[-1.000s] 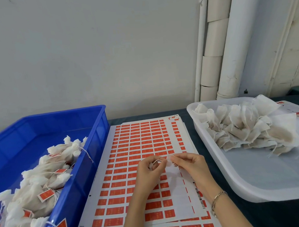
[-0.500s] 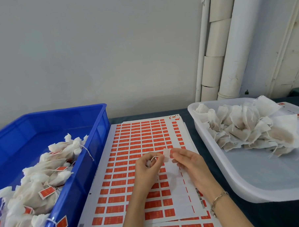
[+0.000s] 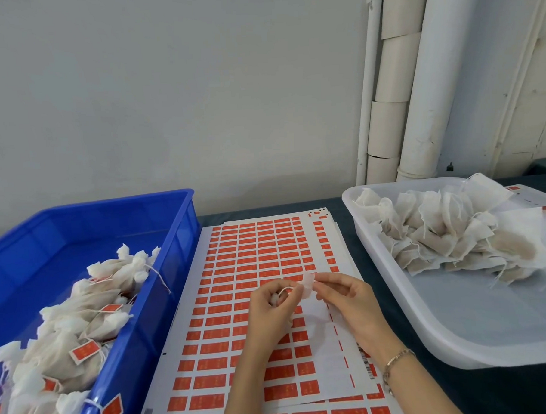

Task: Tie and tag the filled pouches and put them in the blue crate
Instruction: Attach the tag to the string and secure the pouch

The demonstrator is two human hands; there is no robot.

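Over the table's (image 3: 498,391) middle, above the label sheets (image 3: 249,258), both hands meet: L hand (image 3: 271,305) curls round a small white pouch (image 3: 274,299) w/ its string (image 3: 285,290) looping up, R hand (image 3: 347,300) pinches a pale tag (image 3: 308,285) at the string's end, fingertips nearly touching. Pouch is mostly hidden in the palm, so whether it's tied I can't tell. At the left edge the blue crate (image 3: 179,242) holds tagged pouches (image 3: 83,327); at the right edge a white tray (image 3: 427,341) holds a heap of untagged pouches (image 3: 448,240), approx. half filling it.

Tagged pouches (image 3: 80,334) in blue crate (image 3: 185,238)
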